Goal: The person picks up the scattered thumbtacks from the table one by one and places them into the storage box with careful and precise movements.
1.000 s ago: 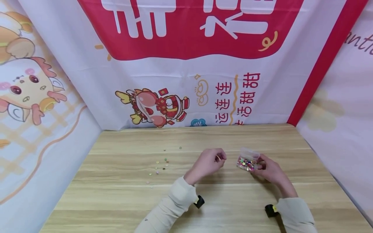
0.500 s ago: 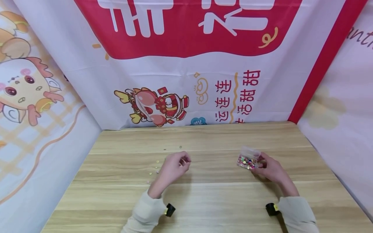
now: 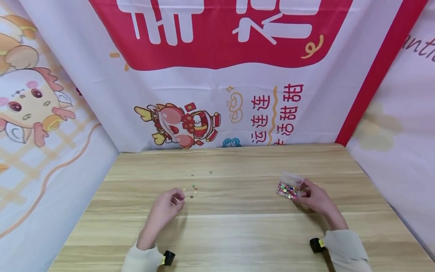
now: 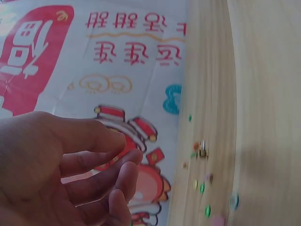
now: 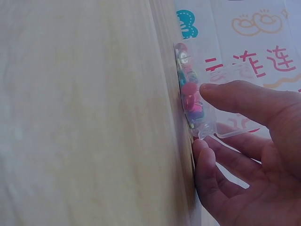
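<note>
My right hand point(image 3: 316, 198) holds a small clear plastic box point(image 3: 287, 190) at its right side, low at the tabletop. Its hinged lid point(image 3: 292, 177) stands raised at the back, and many colourful sequin-like pieces point(image 5: 190, 89) fill it. In the right wrist view the thumb lies along one side of the box, with fingertips at its near corner. On the left, my left hand point(image 3: 164, 207) hovers beside scattered tiny pieces point(image 3: 193, 186), partly covering them in the head view. Its fingers are loosely curled, with nothing visible between them in the left wrist view.
The tiny pieces lie loosely on the left half of the wooden table point(image 3: 238, 234), among them a small ring point(image 3: 210, 172) farther back. A printed cloth point(image 3: 204, 83) hangs behind the table, and more cloth covers both sides.
My left hand has moved left, from near the box to the scattered pieces, passing over them. The right hand and box have stayed in place.
</note>
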`<action>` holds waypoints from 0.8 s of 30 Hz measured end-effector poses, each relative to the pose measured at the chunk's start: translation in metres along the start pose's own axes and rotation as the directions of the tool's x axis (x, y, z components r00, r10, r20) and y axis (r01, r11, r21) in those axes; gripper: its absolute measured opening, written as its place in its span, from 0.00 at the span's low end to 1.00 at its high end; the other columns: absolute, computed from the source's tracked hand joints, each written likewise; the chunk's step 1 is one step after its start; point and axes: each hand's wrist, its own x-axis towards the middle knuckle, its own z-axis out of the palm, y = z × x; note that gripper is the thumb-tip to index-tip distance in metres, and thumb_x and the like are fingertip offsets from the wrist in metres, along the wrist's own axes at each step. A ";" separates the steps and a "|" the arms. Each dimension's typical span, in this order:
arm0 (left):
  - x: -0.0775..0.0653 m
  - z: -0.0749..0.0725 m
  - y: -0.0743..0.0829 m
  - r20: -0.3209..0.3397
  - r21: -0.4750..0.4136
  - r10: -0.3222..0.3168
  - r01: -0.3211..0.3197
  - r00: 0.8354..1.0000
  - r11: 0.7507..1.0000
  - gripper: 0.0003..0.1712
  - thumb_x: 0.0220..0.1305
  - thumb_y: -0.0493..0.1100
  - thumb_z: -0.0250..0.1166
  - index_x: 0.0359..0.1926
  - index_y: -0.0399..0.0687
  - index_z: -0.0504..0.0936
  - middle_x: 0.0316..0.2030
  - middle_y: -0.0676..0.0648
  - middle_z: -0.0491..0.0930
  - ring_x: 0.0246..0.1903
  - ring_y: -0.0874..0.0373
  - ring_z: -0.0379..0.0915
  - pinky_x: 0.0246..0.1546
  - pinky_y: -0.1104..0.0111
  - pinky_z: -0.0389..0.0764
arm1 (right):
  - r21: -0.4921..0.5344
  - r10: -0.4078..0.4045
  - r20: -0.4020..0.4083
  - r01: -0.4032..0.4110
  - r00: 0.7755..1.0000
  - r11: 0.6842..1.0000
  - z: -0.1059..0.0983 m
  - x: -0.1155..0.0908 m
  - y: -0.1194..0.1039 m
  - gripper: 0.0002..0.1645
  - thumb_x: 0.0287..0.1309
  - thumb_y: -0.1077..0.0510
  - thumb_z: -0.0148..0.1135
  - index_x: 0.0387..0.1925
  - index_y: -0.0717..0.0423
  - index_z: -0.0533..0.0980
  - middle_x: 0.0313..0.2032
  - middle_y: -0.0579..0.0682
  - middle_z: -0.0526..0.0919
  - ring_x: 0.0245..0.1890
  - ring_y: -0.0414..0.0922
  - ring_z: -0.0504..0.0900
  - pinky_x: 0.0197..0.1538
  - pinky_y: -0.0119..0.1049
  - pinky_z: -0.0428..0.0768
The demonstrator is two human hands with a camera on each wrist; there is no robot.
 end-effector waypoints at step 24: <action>-0.010 0.000 -0.033 0.215 0.193 0.051 -0.094 0.975 0.977 0.12 0.43 0.30 0.73 0.26 0.48 0.82 0.22 0.55 0.77 0.24 0.65 0.69 0.29 0.73 0.72 | 0.021 0.031 0.008 -0.032 0.999 0.999 0.000 -0.001 0.000 0.37 0.54 0.54 0.70 0.61 0.61 0.65 0.42 0.58 0.77 0.37 0.47 0.73 0.31 0.35 0.75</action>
